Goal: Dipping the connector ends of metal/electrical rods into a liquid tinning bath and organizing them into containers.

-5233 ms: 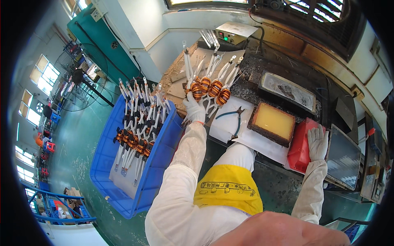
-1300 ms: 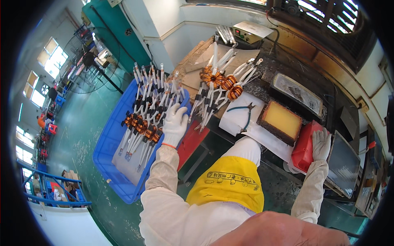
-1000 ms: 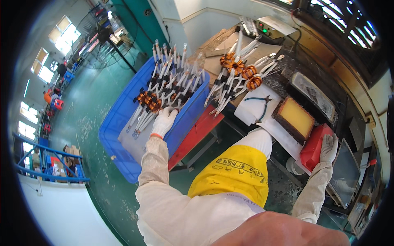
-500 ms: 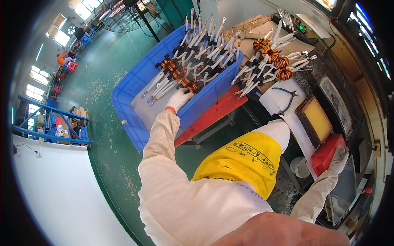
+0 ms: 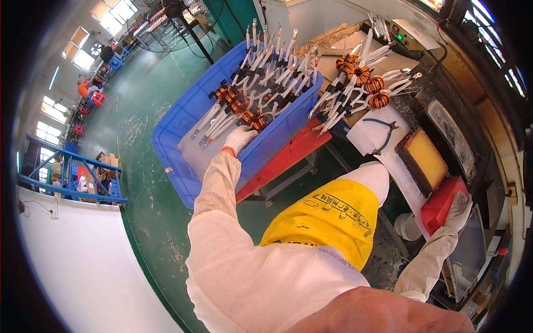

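Left hand: moved from bench coils into bin | Grip: fingers partly curled, hold cannot be told | Coil: just beyond fingertips | Right hand: flat against red box | Work now at bin

Bin blue; coils copper-orange, dark-striped; box red; cloth yellow, dark-printed; pliers teal-handled.

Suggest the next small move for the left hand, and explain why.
Perhaps close the left hand on the nearest orange coil in the blue bin: it sits right by that coil, though any grip is unclear, and the right hand lies against the red container.
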Available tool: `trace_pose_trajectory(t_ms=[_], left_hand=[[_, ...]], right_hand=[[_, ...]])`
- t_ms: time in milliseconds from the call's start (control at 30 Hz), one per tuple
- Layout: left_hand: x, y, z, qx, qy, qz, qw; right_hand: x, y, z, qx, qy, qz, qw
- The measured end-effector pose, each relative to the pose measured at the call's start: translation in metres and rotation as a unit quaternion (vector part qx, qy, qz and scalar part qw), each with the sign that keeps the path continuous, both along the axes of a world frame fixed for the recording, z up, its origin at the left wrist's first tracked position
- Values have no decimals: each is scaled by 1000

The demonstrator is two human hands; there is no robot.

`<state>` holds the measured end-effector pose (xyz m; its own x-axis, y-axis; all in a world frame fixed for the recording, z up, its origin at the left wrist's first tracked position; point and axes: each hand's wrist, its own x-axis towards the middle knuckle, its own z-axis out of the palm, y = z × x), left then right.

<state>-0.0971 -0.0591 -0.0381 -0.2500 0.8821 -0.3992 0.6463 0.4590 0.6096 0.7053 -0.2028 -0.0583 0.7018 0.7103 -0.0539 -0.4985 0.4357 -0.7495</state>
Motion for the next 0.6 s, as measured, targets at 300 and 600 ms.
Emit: trace_pose_trajectory(t_ms=[300, 600], left_hand=[[-13, -1, -21, 322, -138, 213, 912], [20, -35, 123, 495, -140, 144, 845]], right_hand=[[-23, 3, 16, -13, 5, -29, 999], [-14, -2, 0, -5, 15, -15, 1000]])
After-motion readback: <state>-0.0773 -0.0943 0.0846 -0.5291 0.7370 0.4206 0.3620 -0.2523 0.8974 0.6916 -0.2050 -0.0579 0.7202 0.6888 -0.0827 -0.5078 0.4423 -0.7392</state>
